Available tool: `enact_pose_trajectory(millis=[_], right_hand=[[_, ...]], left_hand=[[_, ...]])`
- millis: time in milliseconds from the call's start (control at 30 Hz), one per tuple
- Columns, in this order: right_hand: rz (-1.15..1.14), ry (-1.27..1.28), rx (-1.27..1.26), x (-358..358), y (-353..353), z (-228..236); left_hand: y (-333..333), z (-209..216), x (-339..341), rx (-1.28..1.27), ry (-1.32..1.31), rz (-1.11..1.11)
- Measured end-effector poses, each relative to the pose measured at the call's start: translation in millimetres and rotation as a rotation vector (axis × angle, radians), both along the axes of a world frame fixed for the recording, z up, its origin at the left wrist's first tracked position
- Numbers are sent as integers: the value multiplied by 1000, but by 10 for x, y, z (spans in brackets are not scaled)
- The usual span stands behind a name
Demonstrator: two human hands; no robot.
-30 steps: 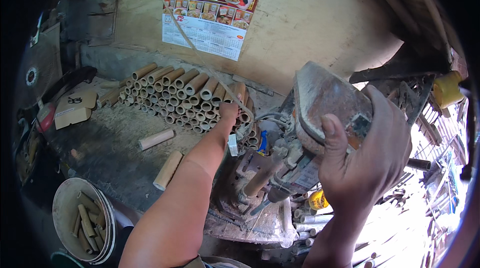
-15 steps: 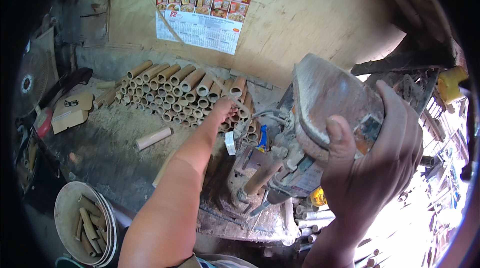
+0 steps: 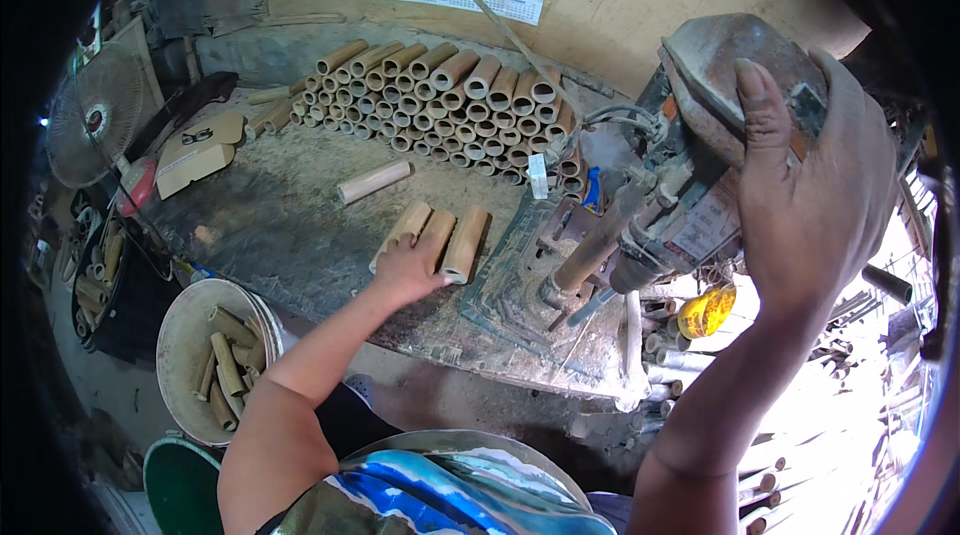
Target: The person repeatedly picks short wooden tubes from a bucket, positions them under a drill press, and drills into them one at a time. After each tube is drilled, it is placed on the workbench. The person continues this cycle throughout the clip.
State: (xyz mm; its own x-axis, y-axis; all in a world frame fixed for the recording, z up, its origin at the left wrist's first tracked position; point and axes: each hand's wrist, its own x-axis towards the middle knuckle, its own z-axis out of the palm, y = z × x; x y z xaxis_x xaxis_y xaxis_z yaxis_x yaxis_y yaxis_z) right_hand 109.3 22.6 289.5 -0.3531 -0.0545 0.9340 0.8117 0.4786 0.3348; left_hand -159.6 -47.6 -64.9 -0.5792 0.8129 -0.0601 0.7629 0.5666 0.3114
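Note:
My left hand is on the table's near side, its fingers curled over the ends of short cut bamboo tubes. Three tubes lie side by side there: a left tube, a middle tube under my fingers, and a right tube with my thumb at its near end. My right hand grips the rusty, dusty head cover of what looks like a bench drill press, thumb on the near side. Below the cover are its motor and steel column.
Stacked bamboo tubes line the table's back, with a single tube before them. An open cardboard box and a fan stand left. Below are a white bucket of bamboo pieces and a green bucket.
My left hand has come back from the stack to the three tubes near the table's front. My right hand stays on the machine's head. The view has tilted downward.

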Motion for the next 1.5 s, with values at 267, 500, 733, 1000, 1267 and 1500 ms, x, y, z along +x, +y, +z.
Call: enact_pose_trajectory(millis=[267,500,733,1000,1267,1500], right_hand=[[71,1,72,7,13,39],[56,4,50,23,33,35],[97,2,158,15,79,47],[116,5,-14,23,-43,10],[162,3,-35,-16,-30,26],[90,17,-24,-23,13,-1]], left_hand=[[303,-418,361,133,14,32],[428,-522,328,175,-37,141],[591,-530,148,210,-81,182],[527,-195,150,891,-203,155],[1816,1292,-736,1259,94,110],[2864,1470,-1225,943,192,175]])
